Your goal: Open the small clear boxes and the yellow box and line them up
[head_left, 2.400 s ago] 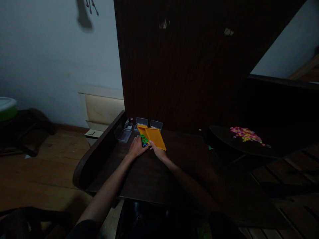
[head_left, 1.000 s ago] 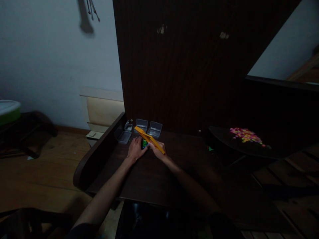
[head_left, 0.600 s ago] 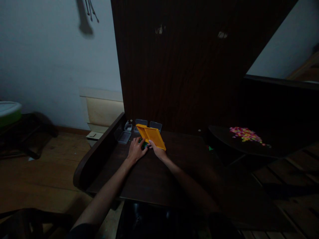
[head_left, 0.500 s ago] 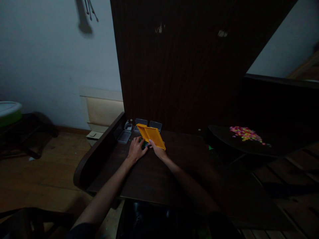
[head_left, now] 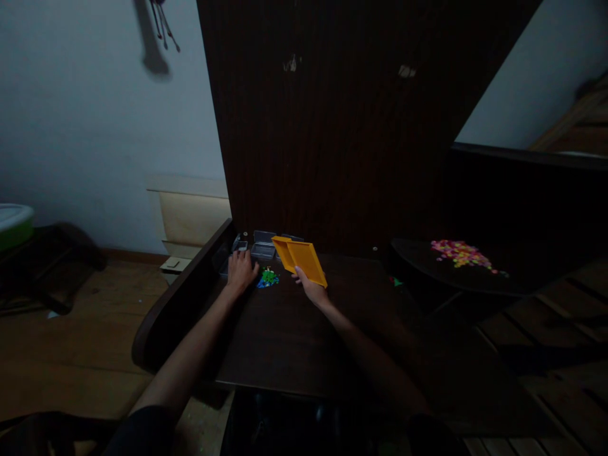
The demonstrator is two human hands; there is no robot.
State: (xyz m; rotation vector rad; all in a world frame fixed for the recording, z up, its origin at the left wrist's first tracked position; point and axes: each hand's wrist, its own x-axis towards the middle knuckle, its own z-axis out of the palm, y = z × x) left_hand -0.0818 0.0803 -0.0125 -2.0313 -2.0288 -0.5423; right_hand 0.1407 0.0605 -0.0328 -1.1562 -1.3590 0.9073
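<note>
My right hand grips the lower edge of a shallow yellow tray, held tilted above the dark desk. The tray has raised rims and a ridge across it. A small heap of green and blue pieces lies bare on the desk, left of the tray. Just left of that heap, my left hand is low over the desk with its thumb apart from the fingers, and I see nothing in it. It partly covers a clear plastic box at the left side. Behind the heap is an open clear box.
A tall dark panel rises behind the desk, and a raised curved side bounds its left. Pink and yellow pieces lie heaped on a dark shelf to the right. A green piece is near that shelf.
My left hand has moved left off the heap of green and blue pieces, uncovering it. My right hand has shifted the yellow tray slightly right, away from the heap.
</note>
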